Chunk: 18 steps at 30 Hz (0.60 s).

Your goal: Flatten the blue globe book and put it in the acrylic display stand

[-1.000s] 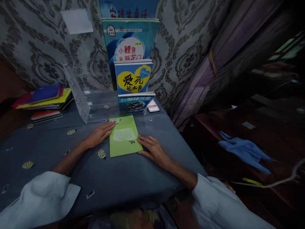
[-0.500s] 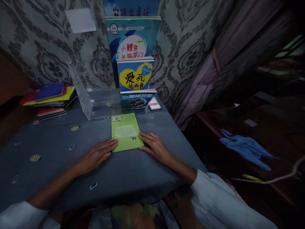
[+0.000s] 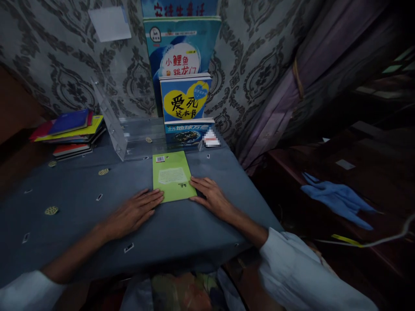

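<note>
A thin green book point(image 3: 171, 175) lies flat, back cover up, on a table under a blue-grey cloth point(image 3: 81, 207). My left hand point(image 3: 134, 212) rests flat on the cloth, fingers stretched out, with its fingertips at the book's near left corner. My right hand point(image 3: 210, 198) lies flat too, fingers spread, touching the book's near right edge. Neither hand holds anything.
A clear acrylic stand point(image 3: 129, 129) at the back holds blue children's books point(image 3: 183, 97) in stepped rows against patterned wallpaper. A pile of coloured books point(image 3: 69, 131) lies back left. Right of the table are a purple curtain point(image 3: 292, 99) and a blue cloth point(image 3: 337, 198) on dark furniture.
My left hand slid back from the book's upper left edge to its near left corner. The right hand and the book have barely shifted.
</note>
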Each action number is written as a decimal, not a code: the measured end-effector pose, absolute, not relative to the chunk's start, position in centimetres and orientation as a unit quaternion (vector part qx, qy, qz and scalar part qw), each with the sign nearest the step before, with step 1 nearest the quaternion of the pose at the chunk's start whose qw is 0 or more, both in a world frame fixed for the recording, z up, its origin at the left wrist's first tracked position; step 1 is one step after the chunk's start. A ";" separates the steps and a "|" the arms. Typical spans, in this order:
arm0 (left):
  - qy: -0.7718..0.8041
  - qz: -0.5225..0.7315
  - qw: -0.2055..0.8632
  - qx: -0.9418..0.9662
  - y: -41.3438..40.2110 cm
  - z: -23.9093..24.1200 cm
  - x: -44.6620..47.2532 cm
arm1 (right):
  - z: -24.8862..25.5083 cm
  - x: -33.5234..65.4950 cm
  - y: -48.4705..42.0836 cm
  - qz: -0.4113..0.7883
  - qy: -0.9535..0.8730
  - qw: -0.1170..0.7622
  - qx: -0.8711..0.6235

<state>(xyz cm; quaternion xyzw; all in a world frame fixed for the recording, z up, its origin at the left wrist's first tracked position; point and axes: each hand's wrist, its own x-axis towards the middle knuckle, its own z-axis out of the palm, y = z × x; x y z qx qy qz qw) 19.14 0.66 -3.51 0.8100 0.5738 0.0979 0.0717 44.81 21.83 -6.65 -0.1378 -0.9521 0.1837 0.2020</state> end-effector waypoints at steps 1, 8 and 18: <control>0.567 0.097 0.073 0.815 1.0 -3.5 19.4 | -6.6 44.8 21.8 0.183 -0.952 0.204 -0.138; 0.528 0.097 0.064 0.841 4.7 -3.9 22.4 | -6.9 44.8 21.9 0.175 -0.952 0.215 -0.132; 0.511 0.089 0.065 0.853 7.8 -4.0 24.7 | -7.0 45.0 22.2 0.211 -0.948 0.197 -0.132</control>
